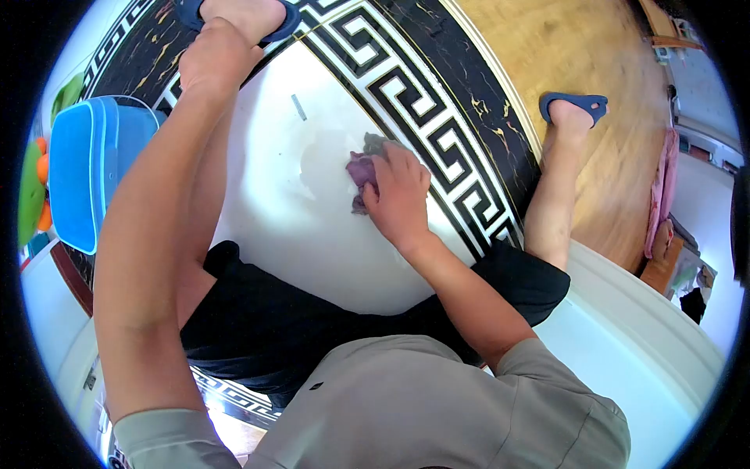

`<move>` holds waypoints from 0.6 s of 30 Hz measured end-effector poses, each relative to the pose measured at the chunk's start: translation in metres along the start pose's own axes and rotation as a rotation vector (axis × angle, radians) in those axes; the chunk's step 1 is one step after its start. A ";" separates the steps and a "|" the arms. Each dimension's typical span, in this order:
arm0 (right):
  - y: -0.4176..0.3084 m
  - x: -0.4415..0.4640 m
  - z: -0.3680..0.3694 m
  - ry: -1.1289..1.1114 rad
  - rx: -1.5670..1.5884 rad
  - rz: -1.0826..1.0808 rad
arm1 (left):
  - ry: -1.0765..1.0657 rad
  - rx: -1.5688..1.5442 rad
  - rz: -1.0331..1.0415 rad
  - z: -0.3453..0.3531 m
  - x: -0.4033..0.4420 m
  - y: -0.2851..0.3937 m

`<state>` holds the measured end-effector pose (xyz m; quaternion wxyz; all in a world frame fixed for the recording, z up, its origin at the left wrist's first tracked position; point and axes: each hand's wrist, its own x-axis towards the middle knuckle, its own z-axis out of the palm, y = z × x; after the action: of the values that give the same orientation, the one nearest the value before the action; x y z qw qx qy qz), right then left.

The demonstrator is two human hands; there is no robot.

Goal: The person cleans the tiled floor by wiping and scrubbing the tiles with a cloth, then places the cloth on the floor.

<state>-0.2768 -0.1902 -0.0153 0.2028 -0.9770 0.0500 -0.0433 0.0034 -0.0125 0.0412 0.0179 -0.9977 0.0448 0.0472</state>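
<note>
My right hand [400, 195] presses a crumpled purple and grey cloth [362, 173] against the glossy white floor tile [273, 211], its fingers bent over the cloth. A wet-looking patch shows on the tile just left of the cloth. My left hand [217, 59] rests at my left lower leg, close to the foot in a dark blue slipper [283, 22]. Its thumb shows on the right side, but the other fingers are mostly hidden. A small grey strip-like mark [299, 107] lies on the tile between my two hands.
A blue plastic tub [76, 176] stands at the left, beside green and orange objects [39, 184]. A black-and-white key-pattern border [422, 102] crosses the floor, with wood-look flooring [539, 39] beyond. My right foot wears another blue slipper [582, 103]. A white ledge [633, 313] is at lower right.
</note>
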 end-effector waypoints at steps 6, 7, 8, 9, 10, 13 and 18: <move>0.006 0.003 0.010 0.005 0.034 -0.022 | 0.010 -0.029 0.015 0.000 0.001 -0.003; 0.005 0.006 0.011 0.009 0.047 -0.014 | 0.010 -0.023 0.018 0.000 0.000 -0.002; 0.003 0.009 0.011 0.003 0.073 0.013 | 0.014 -0.019 0.024 0.001 -0.001 -0.001; -0.001 0.015 0.009 -0.002 0.099 0.040 | 0.018 -0.016 0.030 0.001 -0.001 -0.002; -0.004 0.020 0.009 -0.006 0.124 0.067 | 0.023 -0.012 0.036 0.001 -0.001 -0.003; -0.008 0.027 0.009 -0.013 0.127 0.096 | 0.022 -0.027 0.014 0.000 -0.001 -0.001; -0.008 0.028 0.014 0.022 0.127 0.095 | 0.032 0.026 0.016 -0.003 -0.003 0.000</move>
<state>-0.2467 -0.1812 -0.0228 0.2655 -0.9582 0.0955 -0.0473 0.0003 -0.0128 0.0442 0.0297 -0.9977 0.0535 0.0308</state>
